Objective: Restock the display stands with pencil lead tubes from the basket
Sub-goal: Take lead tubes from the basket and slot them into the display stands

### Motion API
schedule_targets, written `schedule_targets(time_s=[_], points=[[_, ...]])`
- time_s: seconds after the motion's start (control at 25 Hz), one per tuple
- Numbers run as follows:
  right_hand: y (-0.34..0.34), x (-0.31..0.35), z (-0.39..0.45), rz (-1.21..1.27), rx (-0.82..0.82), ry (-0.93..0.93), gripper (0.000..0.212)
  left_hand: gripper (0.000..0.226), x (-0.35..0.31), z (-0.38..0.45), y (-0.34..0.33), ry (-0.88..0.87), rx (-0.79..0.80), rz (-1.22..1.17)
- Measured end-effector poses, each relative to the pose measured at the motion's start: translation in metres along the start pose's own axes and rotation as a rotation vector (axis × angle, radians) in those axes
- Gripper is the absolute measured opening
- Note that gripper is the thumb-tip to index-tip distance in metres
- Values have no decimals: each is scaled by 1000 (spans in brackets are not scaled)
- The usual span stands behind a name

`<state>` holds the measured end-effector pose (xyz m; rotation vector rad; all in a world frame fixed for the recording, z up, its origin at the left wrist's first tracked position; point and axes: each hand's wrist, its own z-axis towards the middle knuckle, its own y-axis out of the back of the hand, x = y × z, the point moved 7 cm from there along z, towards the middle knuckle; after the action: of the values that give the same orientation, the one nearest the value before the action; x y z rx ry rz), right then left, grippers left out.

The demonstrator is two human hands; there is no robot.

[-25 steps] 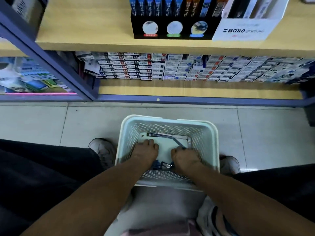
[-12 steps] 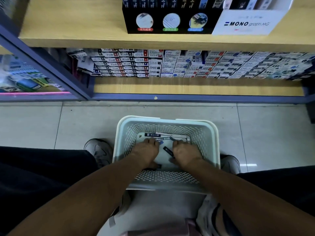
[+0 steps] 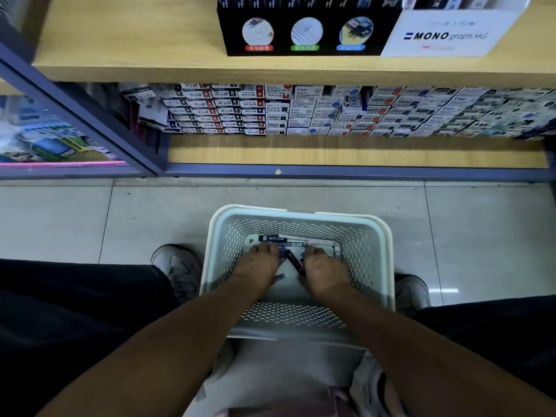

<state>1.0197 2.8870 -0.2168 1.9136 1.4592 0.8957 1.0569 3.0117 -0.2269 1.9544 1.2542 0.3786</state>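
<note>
A pale perforated basket [image 3: 301, 213] stands on the floor between my feet. Several dark pencil lead tubes [image 3: 293, 244] lie along its far wall. Both hands are down inside it, backs up and fingers curled. My left hand [image 3: 258, 266] holds blue tubes; one end sticks out beneath it. My right hand [image 3: 323, 270] pinches a dark tube [image 3: 292, 259] that slants between the two hands. On the upper shelf stand a black display stand [image 3: 301, 34] and a white MONO display stand [image 3: 445, 34].
The lower shelf [image 3: 346, 152] holds stacked rows of small refill boxes [image 3: 301, 112] at its back. A purple metal shelf frame [image 3: 331, 171] runs along the floor ahead. My shoes [image 3: 177, 269] flank the basket on grey floor tiles.
Both hands have slid from the near side of the basket toward its far wall, reaching the tubes there. A dark tube now slants between them.
</note>
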Motion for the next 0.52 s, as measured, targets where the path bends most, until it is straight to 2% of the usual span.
schedule_targets(time_s=[0.16, 0.28, 0.36, 0.52], points=[[-2, -9, -2, 161, -28, -157, 55, 82, 4, 2, -6, 203, -88, -227], [-6, -6, -7, 137, -55, -211, 56, 87, -1, -2, -19, 186, -70, -173], [-9, -1, -7, 106, -59, -193, 49, 77, -2, -6, -25, 175, -35, -133], [-9, -5, -3, 176, -67, -195, 40, 65, 0, -10, -20, 251, -14, -365]])
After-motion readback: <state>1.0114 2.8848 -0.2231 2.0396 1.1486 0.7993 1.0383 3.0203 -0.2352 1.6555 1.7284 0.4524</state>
